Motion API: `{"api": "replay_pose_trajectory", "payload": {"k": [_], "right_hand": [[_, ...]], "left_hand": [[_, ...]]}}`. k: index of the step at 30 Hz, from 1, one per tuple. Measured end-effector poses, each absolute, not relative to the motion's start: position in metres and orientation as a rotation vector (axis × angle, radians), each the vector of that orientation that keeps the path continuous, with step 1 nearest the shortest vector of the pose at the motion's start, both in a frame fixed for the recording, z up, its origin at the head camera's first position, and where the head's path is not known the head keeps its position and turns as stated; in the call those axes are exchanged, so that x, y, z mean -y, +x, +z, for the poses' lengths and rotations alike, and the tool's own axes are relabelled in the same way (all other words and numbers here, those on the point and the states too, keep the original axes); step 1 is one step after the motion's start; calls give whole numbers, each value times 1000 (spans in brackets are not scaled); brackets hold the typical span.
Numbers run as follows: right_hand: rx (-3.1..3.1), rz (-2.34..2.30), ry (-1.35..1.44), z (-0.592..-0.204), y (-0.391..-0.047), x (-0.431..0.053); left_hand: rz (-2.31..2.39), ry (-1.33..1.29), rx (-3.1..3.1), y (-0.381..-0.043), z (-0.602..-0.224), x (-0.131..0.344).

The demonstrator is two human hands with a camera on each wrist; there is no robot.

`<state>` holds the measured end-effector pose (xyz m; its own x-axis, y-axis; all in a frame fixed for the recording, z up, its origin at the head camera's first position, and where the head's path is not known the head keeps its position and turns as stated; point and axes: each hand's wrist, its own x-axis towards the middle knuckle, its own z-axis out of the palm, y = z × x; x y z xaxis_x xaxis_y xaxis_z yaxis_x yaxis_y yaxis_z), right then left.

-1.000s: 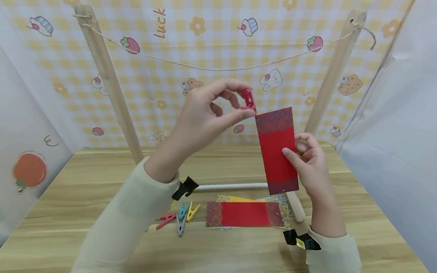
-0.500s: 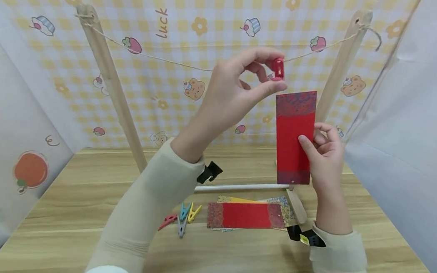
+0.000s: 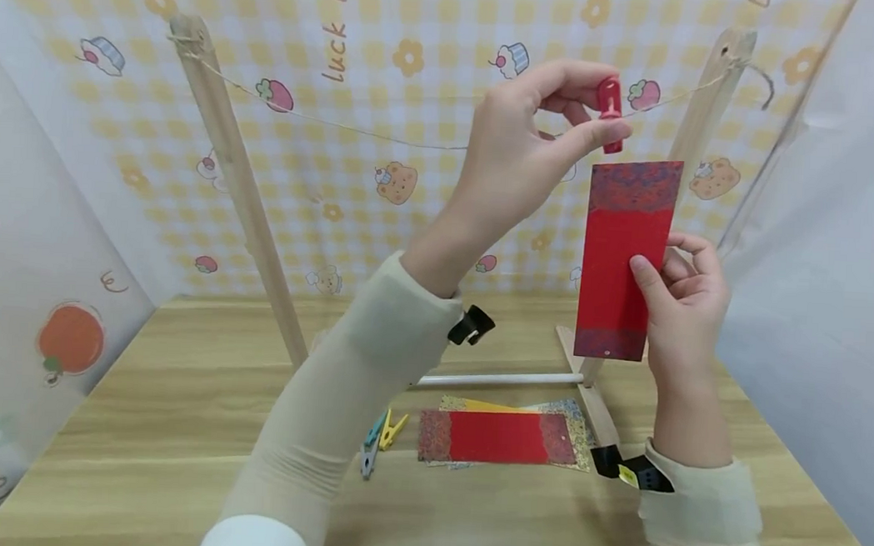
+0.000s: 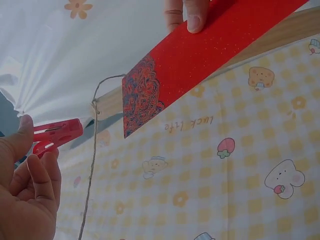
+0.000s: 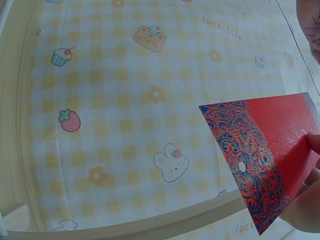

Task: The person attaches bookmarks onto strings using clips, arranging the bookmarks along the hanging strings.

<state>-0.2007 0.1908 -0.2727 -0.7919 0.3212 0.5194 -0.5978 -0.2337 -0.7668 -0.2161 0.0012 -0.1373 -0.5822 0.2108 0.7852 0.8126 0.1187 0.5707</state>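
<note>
A red peg (image 3: pixel 610 98) is pinched between the thumb and bent fingers of the left hand (image 3: pixel 516 144), and a red card (image 3: pixel 616 259) is grasped at its side edge by the right hand (image 3: pixel 686 309), with the thumb laid on its front and the fingers curled behind. The card is held nearly upright in front of the right post (image 3: pixel 722 82), its patterned upper end just below the peg, and a gap is seen between the two in the head view. The string (image 4: pixel 90 179) is tied to that post and to the left post (image 3: pixel 243 182), and is left to sag between them. In the left wrist view the string is seen between the peg and the card; whether it is touched by either cannot be told, nor whether the peg's mouth has been squeezed apart. On the table (image 3: pixel 134 438), another red card (image 3: pixel 498 437) is laid atop a small stack, beside which a yellow peg (image 3: pixel 390 430), a grey peg (image 3: pixel 369 458) and a teal peg (image 3: pixel 376 428) are found. The step in hand is judged to be the lining up of card, string and peg, with nothing clipped yet. For the next move, the card's upper edge would need to be brought against the string, and the peg's mouth spread and closed over both
</note>
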Motion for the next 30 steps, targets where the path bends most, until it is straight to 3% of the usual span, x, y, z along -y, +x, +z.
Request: {"api": "replay_pose_trajectory", "payload": {"k": [30], "right_hand": [[1377,2031,176,-251,-212,-193]], "left_hand": [[-1362,-907,2057,-238,-101,-33]]}}
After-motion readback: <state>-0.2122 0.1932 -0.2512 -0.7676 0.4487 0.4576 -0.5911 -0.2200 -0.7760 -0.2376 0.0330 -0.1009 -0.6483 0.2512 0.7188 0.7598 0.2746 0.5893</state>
